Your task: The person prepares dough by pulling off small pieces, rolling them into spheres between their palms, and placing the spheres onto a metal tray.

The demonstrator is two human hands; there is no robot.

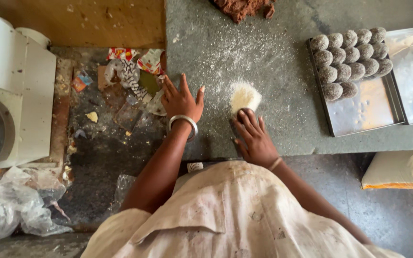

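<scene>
1. The left hand (pixel 182 101) lies flat, grip open and empty, at the counter (pixel 283 124) edge left of the flour pile (pixel 244 97); it could slip off.
2. The right hand (pixel 253 138), fingers loose and holding nothing, touches the pile's near side; a hard sweep might scatter flour toward the tray (pixel 359 114) of coated balls (pixel 350 59).
</scene>
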